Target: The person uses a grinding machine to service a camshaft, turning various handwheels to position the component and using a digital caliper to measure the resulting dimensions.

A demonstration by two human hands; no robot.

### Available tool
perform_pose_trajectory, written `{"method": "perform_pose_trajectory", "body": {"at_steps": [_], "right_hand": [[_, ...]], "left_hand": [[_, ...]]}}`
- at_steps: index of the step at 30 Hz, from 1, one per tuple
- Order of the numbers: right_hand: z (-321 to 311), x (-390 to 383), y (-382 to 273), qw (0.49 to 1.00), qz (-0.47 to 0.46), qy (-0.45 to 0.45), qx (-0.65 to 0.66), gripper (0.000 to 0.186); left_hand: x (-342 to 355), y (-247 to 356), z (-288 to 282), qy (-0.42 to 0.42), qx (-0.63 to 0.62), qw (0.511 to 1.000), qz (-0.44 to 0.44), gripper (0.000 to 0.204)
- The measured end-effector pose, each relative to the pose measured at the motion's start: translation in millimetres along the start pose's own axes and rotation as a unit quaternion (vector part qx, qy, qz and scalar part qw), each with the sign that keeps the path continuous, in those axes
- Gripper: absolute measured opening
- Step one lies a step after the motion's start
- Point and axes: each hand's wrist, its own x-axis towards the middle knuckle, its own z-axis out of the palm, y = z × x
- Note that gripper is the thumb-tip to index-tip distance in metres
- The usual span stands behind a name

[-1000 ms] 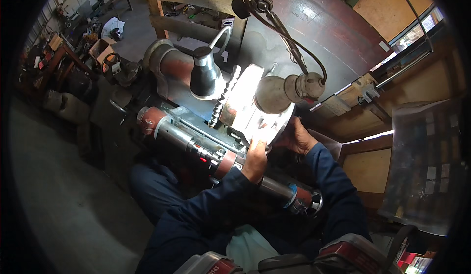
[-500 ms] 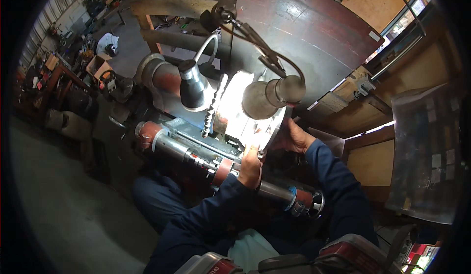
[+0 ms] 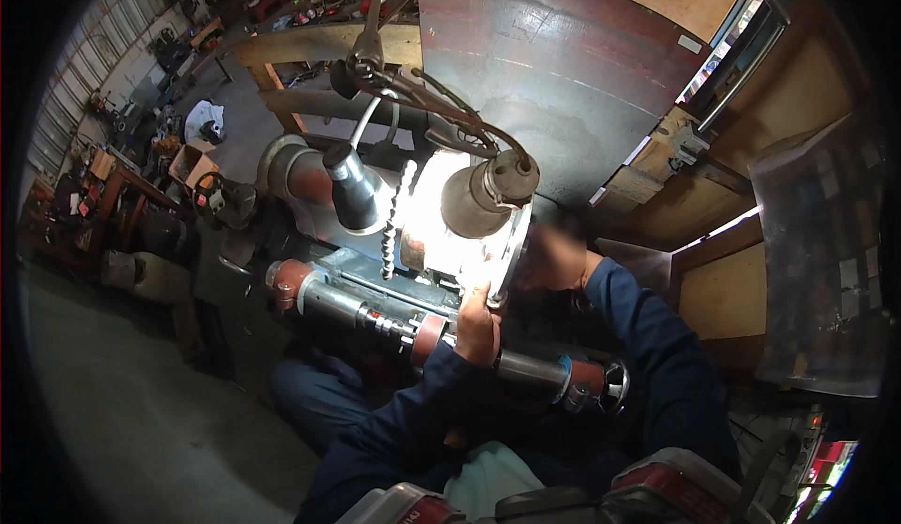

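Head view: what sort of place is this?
Probably a machine or repair workshop: a heavy machine with a metal cylinder along its front, a lamp shining on it, and a ribbed wall beyond the clutter.

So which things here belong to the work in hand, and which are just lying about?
Seemingly part of the work:
brightly lit part, left hand touching it
right hand, blurred, beside it
black lamp and grey-brown lamp
beaded hose

Seemingly just lying about:
cardboard box, far left
white bundle behind it
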Motion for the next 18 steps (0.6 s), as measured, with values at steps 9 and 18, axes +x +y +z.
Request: {"method": "perform_pose_trajectory", "body": {"at_steps": [9, 18], "right_hand": [[13.9, -17.8, 9.6, 0.638, -0.252, 0.182, -0.705, 0.106], [3.8, 3.8, 5.1, 0.999, -0.022, -0.042, 0.023, 0.101]], "left_hand": [[-0.1, 0.9, -7.7, 0.014, -0.047, 0.999, 0.002, 0.028], [4.0, -3.4, -3.2, -0.013, -0.024, 1.0, -0.002, 0.035]]}}
